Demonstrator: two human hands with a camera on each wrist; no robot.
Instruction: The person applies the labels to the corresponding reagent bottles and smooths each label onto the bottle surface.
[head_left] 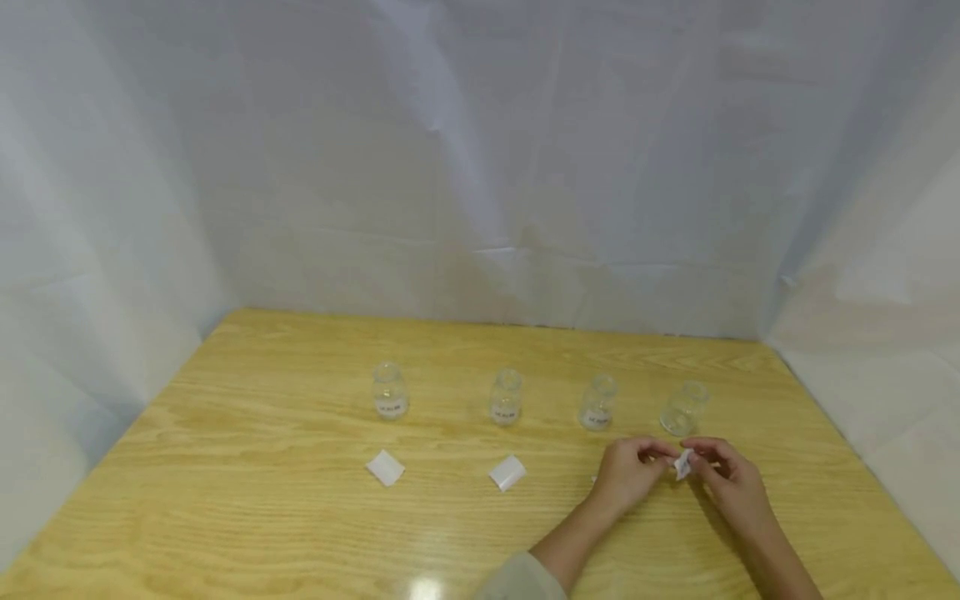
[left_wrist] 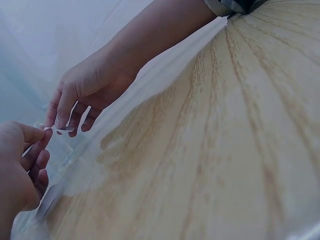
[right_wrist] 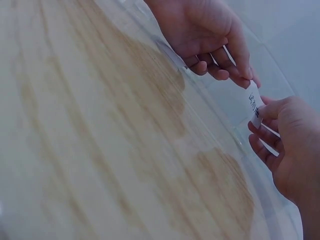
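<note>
Between my two hands, over the right part of the table, is a small white label (head_left: 682,464) with dark writing on it, which shows in the right wrist view. My left hand (head_left: 626,477) pinches one end of the label between thumb and fingertips. From the other side my right hand (head_left: 737,490) pinches it too, its thumb lying over part of the writing. Just beyond the hands stands a clear glass jar (head_left: 684,410) on which no label shows. To its left, three similar jars (head_left: 597,406) each bear a white label with dark writing low on the front.
Two white paper pieces (head_left: 386,467) lie on the wooden table (head_left: 247,500), in front of the two left jars. A sliver of another white piece (head_left: 594,478) shows beside my left wrist. White sheeting (head_left: 600,167) encloses the table's back and sides.
</note>
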